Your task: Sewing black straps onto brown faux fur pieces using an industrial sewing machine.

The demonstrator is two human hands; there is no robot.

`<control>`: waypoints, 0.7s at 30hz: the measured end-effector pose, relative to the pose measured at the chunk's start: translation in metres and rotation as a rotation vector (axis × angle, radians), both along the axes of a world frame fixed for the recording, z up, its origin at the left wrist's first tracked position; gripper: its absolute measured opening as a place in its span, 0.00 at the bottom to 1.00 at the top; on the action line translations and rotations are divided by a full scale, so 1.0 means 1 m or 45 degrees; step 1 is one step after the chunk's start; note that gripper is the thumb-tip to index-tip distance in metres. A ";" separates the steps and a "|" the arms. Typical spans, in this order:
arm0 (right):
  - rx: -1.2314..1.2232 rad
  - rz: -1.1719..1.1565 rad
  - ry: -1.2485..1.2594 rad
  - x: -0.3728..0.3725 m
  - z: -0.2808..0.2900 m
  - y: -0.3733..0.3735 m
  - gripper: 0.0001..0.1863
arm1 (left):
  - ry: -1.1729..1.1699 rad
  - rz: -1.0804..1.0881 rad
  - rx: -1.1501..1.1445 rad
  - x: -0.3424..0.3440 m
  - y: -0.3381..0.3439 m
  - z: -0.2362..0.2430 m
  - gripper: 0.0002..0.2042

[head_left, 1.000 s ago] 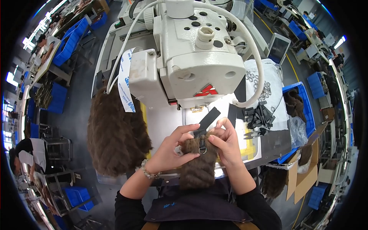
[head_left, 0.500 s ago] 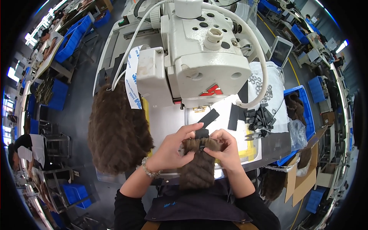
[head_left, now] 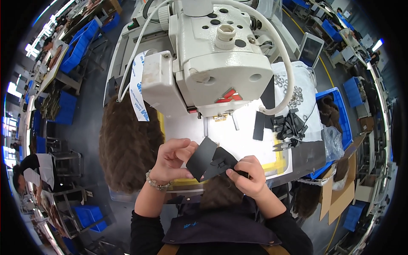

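In front of me is a black fabric piece (head_left: 202, 159), with a second dark panel (head_left: 223, 163) overlapping it. The panel's surface shows small raised black bits. Brown fur (head_left: 221, 193) hangs below toward my lap, apparently part of the same item. My left hand (head_left: 170, 161), with a beaded bracelet on its wrist, has its fingers curled at the fabric's left edge. Some of its fingertips are hidden behind the fabric. My right hand (head_left: 249, 176) pinches the panel's right end between thumb and bent fingers.
A white sewing machine (head_left: 225, 80) stands just beyond my hands. A large brown fur piece (head_left: 129, 146) lies at the left. On the right are black strips (head_left: 291, 125), metal rings (head_left: 293, 91), thread snips (head_left: 284, 145), a blue bin (head_left: 346, 127) and a cardboard box (head_left: 340, 191).
The fur item has been turned over, so flat black fabric now faces up where fur showed between my hands. My left hand has shifted left, and the fur hangs lower.
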State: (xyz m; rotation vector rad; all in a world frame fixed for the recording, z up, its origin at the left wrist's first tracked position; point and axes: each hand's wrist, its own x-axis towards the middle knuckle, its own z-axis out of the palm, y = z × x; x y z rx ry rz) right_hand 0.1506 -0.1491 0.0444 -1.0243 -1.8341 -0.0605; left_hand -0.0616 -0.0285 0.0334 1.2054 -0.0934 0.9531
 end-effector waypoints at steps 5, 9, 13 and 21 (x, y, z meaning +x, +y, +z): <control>-0.005 -0.021 0.026 0.002 -0.002 -0.001 0.12 | -0.046 -0.086 -0.027 0.001 -0.001 0.002 0.38; -0.013 -0.027 0.038 0.002 -0.002 -0.002 0.12 | -0.063 -0.127 -0.054 0.000 -0.001 0.004 0.35; -0.039 -0.031 0.046 0.001 -0.002 -0.003 0.12 | -0.022 -0.069 -0.117 -0.003 -0.004 0.006 0.31; -1.215 0.590 1.369 -0.013 0.012 -0.010 0.13 | 0.292 0.760 0.016 -0.002 -0.004 0.027 0.19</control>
